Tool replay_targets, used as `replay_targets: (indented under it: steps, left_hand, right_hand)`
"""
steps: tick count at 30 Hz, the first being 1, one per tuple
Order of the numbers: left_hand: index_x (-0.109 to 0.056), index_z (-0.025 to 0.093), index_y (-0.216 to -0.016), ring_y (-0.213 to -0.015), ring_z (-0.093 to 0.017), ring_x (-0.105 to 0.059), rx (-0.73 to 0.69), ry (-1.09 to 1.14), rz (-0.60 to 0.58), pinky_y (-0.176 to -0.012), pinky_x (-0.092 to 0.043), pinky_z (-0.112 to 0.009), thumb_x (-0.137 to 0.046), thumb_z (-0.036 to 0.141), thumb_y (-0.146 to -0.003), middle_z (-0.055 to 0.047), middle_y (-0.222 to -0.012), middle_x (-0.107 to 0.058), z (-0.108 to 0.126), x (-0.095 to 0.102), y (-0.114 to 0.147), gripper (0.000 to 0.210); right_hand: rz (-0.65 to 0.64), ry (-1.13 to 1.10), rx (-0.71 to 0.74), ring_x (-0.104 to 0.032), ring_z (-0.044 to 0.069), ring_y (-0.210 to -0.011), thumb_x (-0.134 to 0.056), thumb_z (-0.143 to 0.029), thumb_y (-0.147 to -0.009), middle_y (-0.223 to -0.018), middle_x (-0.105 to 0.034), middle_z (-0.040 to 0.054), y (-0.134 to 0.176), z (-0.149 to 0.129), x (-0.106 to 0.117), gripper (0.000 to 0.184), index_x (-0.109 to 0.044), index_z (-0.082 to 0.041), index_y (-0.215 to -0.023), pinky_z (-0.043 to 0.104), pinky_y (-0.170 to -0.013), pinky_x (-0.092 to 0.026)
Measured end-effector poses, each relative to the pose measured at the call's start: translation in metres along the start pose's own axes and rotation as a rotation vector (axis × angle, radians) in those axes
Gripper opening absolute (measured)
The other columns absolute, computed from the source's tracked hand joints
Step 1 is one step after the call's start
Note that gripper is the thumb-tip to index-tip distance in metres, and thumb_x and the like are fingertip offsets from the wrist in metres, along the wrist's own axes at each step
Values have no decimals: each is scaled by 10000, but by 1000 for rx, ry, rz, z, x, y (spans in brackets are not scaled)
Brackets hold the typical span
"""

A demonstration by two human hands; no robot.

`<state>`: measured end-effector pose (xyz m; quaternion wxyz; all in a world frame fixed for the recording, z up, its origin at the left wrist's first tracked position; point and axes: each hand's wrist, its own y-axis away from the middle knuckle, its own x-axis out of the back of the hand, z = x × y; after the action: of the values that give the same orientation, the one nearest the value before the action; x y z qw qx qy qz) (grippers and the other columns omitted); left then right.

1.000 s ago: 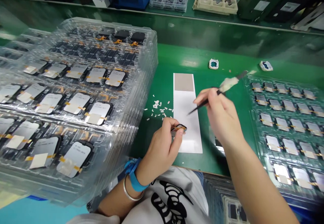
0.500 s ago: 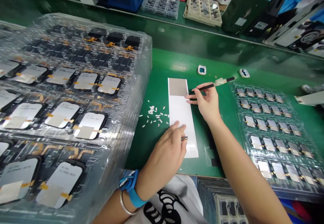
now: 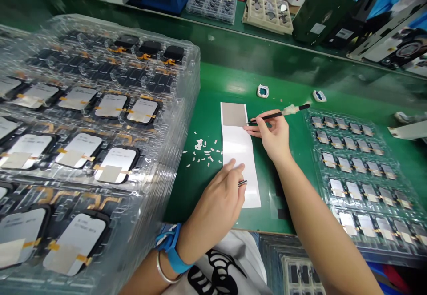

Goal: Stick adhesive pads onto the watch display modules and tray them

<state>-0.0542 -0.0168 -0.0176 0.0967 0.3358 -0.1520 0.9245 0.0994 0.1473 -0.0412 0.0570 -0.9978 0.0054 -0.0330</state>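
Observation:
A long white paper strip (image 3: 237,146) lies on the green work surface, with a grey-beige square (image 3: 233,114) at its far end. The strip bulges slightly below the square. My right hand (image 3: 274,135) is closed around a thin black pen-like tool (image 3: 291,109) wrapped in clear tape near its rear; its fine tip meets the square's lower right corner. My left hand (image 3: 223,193) presses its fingertips on the strip's near half, curled around a slim metal tool (image 3: 243,182) whose end pokes out. Small white scraps (image 3: 207,153) lie scattered left of the strip.
Stacked clear trays (image 3: 160,139) of small screens rise high on the left. Another clear tray (image 3: 353,170) of screen parts lies at right. Two small white-framed pieces, one near (image 3: 263,91) and one farther right (image 3: 319,96), sit behind. A shelf with boxes runs across the back.
The strip now bows a little below the grey-beige square, where it lay flatter before. Both hands keep nearly the same place and grip.

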Motion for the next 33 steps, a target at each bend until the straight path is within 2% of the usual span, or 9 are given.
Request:
replay_targets:
  steps: [8, 14, 16, 19, 22, 24, 26, 29, 33]
  left_hand:
    - [-445, 167, -1161, -1439, -295, -451, -1, 6, -2, -1102, -509, -506, -412, 136, -1029, -182, -1345, -632, -3, 0, 0, 140]
    - [-450, 174, -1145, -1415, -291, -480, 26, 52, 20, -1078, -514, -503, -400, 149, -1037, -175, -1326, -645, -2, -2, -2, 121]
    - [-464, 180, -1113, -1405, -292, -490, 48, 95, 46, -1076, -502, -505, -403, 154, -1036, -176, -1321, -645, -1, -1, -3, 102]
    - [-496, 192, -1070, -1263, -280, -604, 101, 192, 141, -1013, -517, -465, -452, 186, -1025, -153, -1233, -679, 1, 2, -5, 62]
    - [-485, 217, -1066, -939, -195, -707, 231, 451, 215, -804, -546, -321, -474, 247, -1036, -78, -1022, -727, 4, 7, -6, 44]
    - [-449, 232, -1061, -720, -135, -670, 303, 682, 213, -654, -505, -244, -455, 294, -1051, -26, -891, -718, 7, 9, -8, 63]
    - [-418, 240, -1043, -569, -94, -567, 341, 885, 188, -557, -443, -207, -434, 322, -1061, 24, -790, -669, 9, 9, -10, 85]
    - [-400, 242, -1034, -522, -78, -462, 364, 1093, 161, -525, -392, -193, -405, 348, -1065, 54, -739, -600, 11, 7, -13, 111]
    - [-409, 234, -1077, -558, -86, -429, 312, 1167, 171, -566, -389, -211, -403, 408, -1060, 41, -769, -591, 13, 6, -13, 175]
  right_hand:
    - [23, -9, 9, -743, 159, -612, -762, -503, -770, -860, -674, -24, 2, 0, -1, 403, -508, -241, -942, 249, -571, -638]
    - [-124, -48, -29, -746, 162, -754, -823, -509, -721, -787, -718, -13, -1, -12, 5, 403, -574, -225, -862, 298, -691, -656]
    - [-126, -91, -5, -736, 162, -780, -841, -483, -708, -788, -720, -10, -3, -24, 10, 378, -599, -223, -836, 312, -717, -657]
    - [-66, -115, 108, -718, 146, -743, -837, -401, -734, -816, -710, -5, 7, -50, 16, 284, -645, -217, -833, 303, -723, -650]
    - [44, -55, 194, -719, 139, -734, -792, -294, -800, -836, -693, 1, 44, -74, 15, 150, -679, -210, -850, 289, -737, -645]
    - [192, -89, 206, -723, 136, -724, -779, -233, -808, -828, -667, -11, 78, -80, 7, 112, -673, -214, -838, 274, -707, -649]
    - [316, -152, 177, -737, 152, -743, -761, -204, -823, -821, -649, -13, 110, -76, -5, 103, -669, -216, -867, 288, -707, -661]
    - [403, -234, 147, -750, 172, -745, -740, -188, -838, -815, -639, -13, 140, -63, -23, 123, -628, -217, -880, 295, -665, -670]
    - [418, -297, 199, -755, 177, -776, -713, -154, -860, -833, -624, -24, 147, -50, -37, 141, -600, -226, -903, 333, -696, -682]
